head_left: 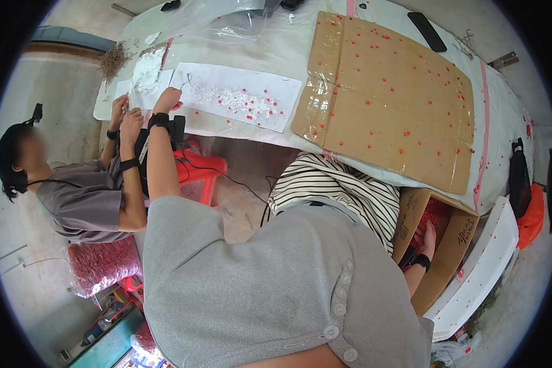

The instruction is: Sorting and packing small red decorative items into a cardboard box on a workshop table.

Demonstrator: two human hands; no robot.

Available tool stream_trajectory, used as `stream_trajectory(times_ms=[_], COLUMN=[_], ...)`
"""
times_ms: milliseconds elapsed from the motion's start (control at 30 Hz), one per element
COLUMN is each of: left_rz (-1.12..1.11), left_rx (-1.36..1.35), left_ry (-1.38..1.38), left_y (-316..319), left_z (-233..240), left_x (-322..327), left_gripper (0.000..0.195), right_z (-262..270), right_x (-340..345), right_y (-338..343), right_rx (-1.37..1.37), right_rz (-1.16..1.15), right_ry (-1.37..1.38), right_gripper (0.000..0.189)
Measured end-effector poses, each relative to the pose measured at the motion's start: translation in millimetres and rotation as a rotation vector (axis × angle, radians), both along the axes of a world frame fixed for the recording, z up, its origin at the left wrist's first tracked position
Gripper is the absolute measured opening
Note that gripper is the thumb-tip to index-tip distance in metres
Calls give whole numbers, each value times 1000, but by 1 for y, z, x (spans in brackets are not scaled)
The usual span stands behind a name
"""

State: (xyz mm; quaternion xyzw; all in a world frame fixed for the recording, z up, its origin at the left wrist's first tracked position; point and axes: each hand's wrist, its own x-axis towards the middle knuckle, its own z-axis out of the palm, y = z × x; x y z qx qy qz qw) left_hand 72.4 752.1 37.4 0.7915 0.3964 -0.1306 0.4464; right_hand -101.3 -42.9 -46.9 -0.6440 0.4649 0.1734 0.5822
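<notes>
My left hand, with a black band and device at the wrist, is curled at the left end of a white paper sheet. Thin dark stems stick out past its fingertips. White flaky pieces and small red beads or berries lie scattered over this paper. On the right, my right hand reaches down into an open cardboard box. Many red beads or berries fill part of the box, beside my fingers. Whether those fingers hold any is not visible.
A flattened cardboard sheet dotted with red beads covers the table's right part. A co-worker sits at left, hands near a white-coated board. A red plastic stool, cables and a white foam lid are nearby.
</notes>
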Motion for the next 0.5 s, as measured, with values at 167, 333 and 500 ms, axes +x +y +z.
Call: stream_trajectory(times_ms=[167,333,500], left_rz=[-79,-211,-260], left_rx=[208,521,623], left_ry=[123,-155,-213], left_y=[12,23,35], left_z=[-3,3,8], left_x=[0,-1,-2], left_gripper=[20,18,15], right_z=[-1,-2,-5], right_x=[3,2,0], right_y=[0,0,-2], right_rx=[8,-27,-11], right_rz=[12,22,29], right_ry=[-13,-14,-4], right_gripper=[35,32,29])
